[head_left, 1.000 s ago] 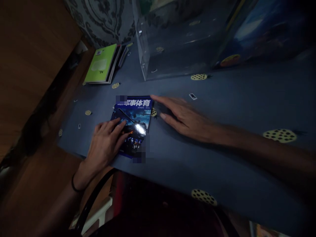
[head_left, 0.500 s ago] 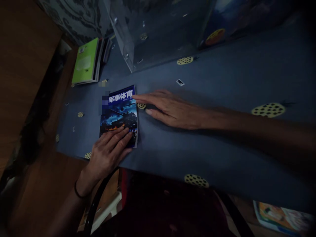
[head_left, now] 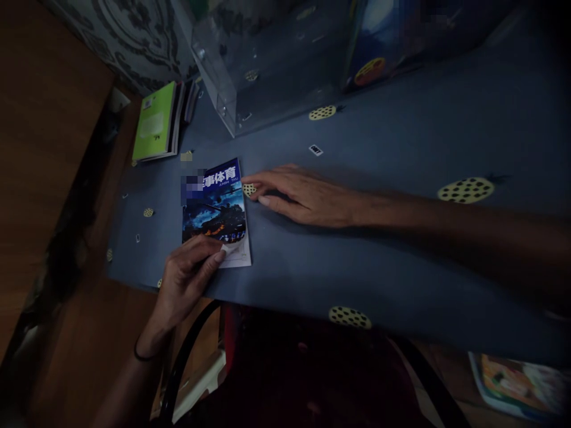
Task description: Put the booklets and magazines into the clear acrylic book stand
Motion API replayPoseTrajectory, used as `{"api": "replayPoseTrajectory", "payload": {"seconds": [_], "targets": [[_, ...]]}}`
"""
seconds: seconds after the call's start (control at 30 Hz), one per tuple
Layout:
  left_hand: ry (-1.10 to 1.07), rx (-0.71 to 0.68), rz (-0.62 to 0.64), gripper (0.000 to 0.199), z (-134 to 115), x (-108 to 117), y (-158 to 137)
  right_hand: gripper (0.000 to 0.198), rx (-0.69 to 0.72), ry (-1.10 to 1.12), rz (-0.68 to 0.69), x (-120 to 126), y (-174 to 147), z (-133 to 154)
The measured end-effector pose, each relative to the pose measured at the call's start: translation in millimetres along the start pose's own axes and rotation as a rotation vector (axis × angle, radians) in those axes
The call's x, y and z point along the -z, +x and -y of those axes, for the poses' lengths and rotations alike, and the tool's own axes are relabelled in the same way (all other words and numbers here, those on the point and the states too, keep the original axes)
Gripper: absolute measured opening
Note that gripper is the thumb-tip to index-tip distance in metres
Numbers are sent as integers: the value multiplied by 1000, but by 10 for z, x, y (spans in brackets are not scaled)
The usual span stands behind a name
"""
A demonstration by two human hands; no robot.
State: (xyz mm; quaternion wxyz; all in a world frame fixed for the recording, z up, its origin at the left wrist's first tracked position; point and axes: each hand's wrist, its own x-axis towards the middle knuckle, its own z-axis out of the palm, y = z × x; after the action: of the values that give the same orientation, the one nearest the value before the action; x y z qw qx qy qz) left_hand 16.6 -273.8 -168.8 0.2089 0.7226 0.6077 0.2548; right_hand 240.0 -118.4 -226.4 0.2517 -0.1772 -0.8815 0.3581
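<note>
Blue booklet cover [head_left: 213, 215] has curled, baring white paper [head_left: 243, 258].

Junshi Tiyu booklet [head_left: 213, 205]: paper, smooth printed front; white page [head_left: 241, 257] matt. Blue pineapple-print table covering [head_left: 357, 261]: smooth, matt. Clear stand [head_left: 225, 98]: glossy see-through plastic look. Green book [head_left: 154, 122]: smooth paper. Brown panel [head_left: 49, 113]: wood-look, dull.

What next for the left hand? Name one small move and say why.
Probably lift the blue, tank-printed paper cover higher with the left hand: it holds the curled lower corner, baring a white page, while the right hand is by the cover's right edge.
</note>
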Motion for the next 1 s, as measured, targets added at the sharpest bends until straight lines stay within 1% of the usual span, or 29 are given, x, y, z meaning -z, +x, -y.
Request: {"api": "replayPoseTrajectory", "payload": {"seconds": [0.17,0.5,0.6,0.67,0.73,0.8,0.83,0.87,0.9,0.93,1.0], "targets": [[-2,7,21,20,-33,13,-9,47,-14,-10,4,17,-2,38],[129,-81,26,18,-32,-23,-65,41,23,26,-26,-26,-5,-65],[168,-165,58,17,-23,-27,-87,42,-3,-10,-30,0,-1,-30],[198,-230,64,21,-10,-33,-111,42,-17,-72,-44,-1,-10,30],[246,-291,72,26,9,-42,-138,40,15,-144,-66,-48,-38,122],[322,-356,88,31,32,-51,-165,38,108,-187,-71,-147,-90,238],[365,-388,96,33,43,-57,-179,38,170,-182,-61,-208,-124,300],[403,-419,97,34,54,-63,-193,39,244,-164,-23,-267,-161,360],[434,-446,90,35,64,-70,-208,41,290,-154,54,-317,-197,417],[456,-463,82,35,75,-78,-223,45,302,-135,108,-354,-228,467],[473,-476,63,34,97,-99,-254,54,230,-111,191,-383,-262,534]]}}
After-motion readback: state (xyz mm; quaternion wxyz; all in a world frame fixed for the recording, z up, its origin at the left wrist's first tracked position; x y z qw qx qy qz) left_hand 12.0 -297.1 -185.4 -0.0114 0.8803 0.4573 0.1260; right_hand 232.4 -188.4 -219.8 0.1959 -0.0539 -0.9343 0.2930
